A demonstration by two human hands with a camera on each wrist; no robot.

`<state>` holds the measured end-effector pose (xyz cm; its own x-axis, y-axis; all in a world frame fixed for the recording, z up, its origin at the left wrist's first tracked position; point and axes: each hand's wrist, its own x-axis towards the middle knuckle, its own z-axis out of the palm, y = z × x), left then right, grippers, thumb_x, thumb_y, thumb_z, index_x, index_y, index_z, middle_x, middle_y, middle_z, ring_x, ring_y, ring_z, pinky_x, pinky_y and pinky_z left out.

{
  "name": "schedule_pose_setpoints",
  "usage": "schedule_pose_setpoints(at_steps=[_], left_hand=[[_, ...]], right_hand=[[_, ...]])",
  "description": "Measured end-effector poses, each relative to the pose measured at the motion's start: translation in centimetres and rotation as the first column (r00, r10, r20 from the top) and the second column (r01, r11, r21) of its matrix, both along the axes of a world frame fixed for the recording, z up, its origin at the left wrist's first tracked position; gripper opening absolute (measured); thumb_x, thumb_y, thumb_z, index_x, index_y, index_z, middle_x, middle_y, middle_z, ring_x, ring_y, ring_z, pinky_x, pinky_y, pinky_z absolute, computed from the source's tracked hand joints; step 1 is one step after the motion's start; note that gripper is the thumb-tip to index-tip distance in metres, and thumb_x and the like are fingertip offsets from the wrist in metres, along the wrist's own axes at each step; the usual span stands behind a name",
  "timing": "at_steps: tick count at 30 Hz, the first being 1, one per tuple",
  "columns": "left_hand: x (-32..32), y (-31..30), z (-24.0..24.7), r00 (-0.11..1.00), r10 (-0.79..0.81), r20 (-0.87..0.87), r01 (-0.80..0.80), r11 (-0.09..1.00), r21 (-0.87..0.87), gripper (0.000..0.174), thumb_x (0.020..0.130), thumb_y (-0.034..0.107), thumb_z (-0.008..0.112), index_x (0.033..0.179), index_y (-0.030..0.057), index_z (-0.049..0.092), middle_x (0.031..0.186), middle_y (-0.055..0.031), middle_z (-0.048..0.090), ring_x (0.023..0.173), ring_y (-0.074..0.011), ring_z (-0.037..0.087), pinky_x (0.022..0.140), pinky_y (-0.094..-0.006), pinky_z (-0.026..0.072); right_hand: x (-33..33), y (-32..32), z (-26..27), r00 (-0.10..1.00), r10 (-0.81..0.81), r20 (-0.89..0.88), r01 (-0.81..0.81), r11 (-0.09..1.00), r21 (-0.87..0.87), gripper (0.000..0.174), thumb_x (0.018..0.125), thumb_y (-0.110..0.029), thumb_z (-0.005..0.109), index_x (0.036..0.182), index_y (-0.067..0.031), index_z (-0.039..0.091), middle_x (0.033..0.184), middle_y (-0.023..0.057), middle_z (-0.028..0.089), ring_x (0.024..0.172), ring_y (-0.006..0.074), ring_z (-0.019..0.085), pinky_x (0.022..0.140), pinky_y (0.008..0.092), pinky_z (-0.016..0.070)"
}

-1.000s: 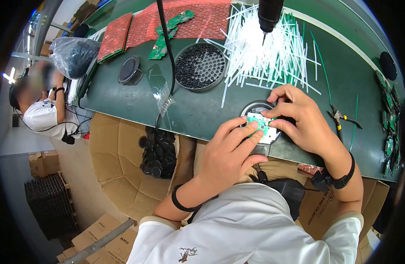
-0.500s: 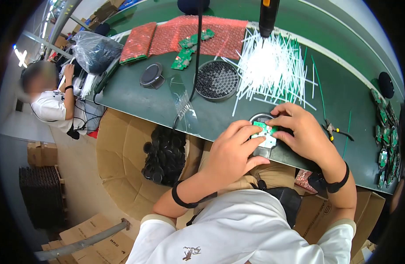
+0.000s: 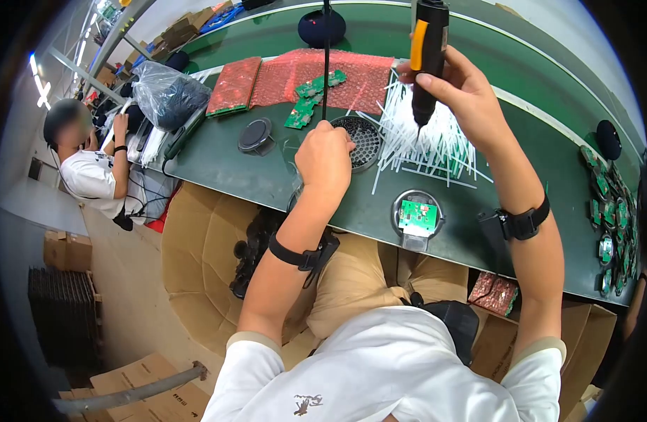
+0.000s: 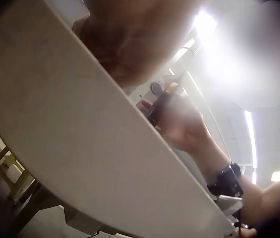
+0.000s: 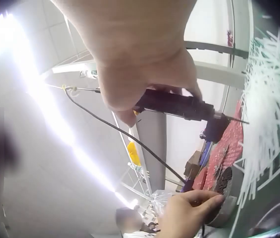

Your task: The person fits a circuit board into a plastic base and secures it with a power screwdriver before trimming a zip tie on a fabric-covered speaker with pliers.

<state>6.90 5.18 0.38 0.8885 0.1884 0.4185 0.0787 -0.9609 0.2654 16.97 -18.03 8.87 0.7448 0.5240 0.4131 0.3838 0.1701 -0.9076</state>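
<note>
My left hand (image 3: 325,158) is at the round perforated dish (image 3: 365,138), which holds small dark screw-like pieces. Its fingers are curled, and in the right wrist view thumb and forefinger meet at the dish's edge; anything between the fingertips is hidden. My right hand (image 3: 471,98) grips a black electric screwdriver (image 3: 424,102), its thin bit pointing down above the pile of white strips (image 3: 450,151). By the bench's front edge lies a green circuit board (image 3: 417,218) on a round dark housing (image 3: 396,205), with neither hand on it.
Red bubble wrap (image 3: 281,81) and loose green boards (image 3: 301,112) lie behind the dish. Another round dark part (image 3: 255,135) sits left of it. Several boards (image 3: 608,204) line the right side. A cardboard box (image 3: 197,267) stands below the bench; another person (image 3: 88,169) works at left.
Both hands have left the circuit board. The left hand moved left and back to the dish; the right hand rose and took hold of the electric screwdriver. The head view has shifted slightly.
</note>
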Motion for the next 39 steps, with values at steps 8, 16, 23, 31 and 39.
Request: schedule_pose_setpoints(at_steps=[8,16,23,31,39], left_hand=[[-0.9,-0.3,0.1,0.986,-0.064,0.151,0.073,0.996,-0.056,0.009,0.085,0.011,0.081,0.089,0.0062,0.074,0.091,-0.0127,0.066,0.083,-0.034,0.069,0.074,-0.0449,0.0551],[-7.3,-3.7,-0.1,0.917,-0.395,0.053,0.269,0.515,-0.814,0.007,0.094,-0.002,0.075,0.1,-0.0009,0.074,0.093,-0.0018,0.074,0.078,-0.0049,0.063,0.069,-0.022,0.0494],[-7.7,-5.1,-2.8,0.883,-0.403,0.239,0.434,0.512,-0.741,0.018,0.082,-0.001,0.081,0.1,0.0051,0.079,0.082,-0.005,0.072,0.066,-0.0114,0.06,0.057,-0.0278,0.0445],[-7.8,-5.2,-2.3,0.893,-0.391,0.221,0.413,0.522,-0.746,0.019,0.08,0.001,0.083,0.099,0.0068,0.08,0.085,-0.0047,0.078,0.071,-0.0142,0.064,0.061,-0.0293,0.0459],[-7.8,-5.2,-2.2,0.888,-0.396,0.234,0.433,0.547,-0.716,0.02,0.079,0.002,0.084,0.098,0.0072,0.08,0.085,-0.0041,0.077,0.072,-0.0152,0.064,0.061,-0.03,0.0468]], right_hand=[[-6.3,0.7,1.2,0.98,0.187,-0.075,-0.166,0.962,0.219,0.048,0.089,-0.015,0.084,0.129,0.0006,0.063,0.093,0.0046,0.068,0.078,0.0114,0.067,0.072,0.027,0.0547],[-9.5,0.3,1.2,0.98,-0.067,-0.185,0.104,0.974,0.199,0.026,0.093,-0.016,0.078,0.11,0.0014,0.067,0.058,0.0002,0.057,0.045,0.0089,0.051,0.045,0.0248,0.0386],[-11.3,1.6,1.0,0.984,-0.126,-0.123,0.154,0.955,0.254,0.029,0.091,-0.008,0.067,0.114,0.0053,0.056,0.061,0.0034,0.049,0.045,0.0117,0.045,0.045,0.027,0.0369],[-11.6,2.1,0.5,0.992,-0.082,-0.093,0.109,0.932,0.346,0.029,0.089,-0.002,0.066,0.114,0.0054,0.054,0.065,0.005,0.049,0.047,0.013,0.045,0.045,0.0282,0.0387],[-11.4,2.2,0.2,0.993,-0.083,-0.082,0.107,0.933,0.343,0.028,0.089,-0.003,0.067,0.114,0.0051,0.055,0.065,0.0049,0.05,0.046,0.0128,0.045,0.045,0.0278,0.0385]])
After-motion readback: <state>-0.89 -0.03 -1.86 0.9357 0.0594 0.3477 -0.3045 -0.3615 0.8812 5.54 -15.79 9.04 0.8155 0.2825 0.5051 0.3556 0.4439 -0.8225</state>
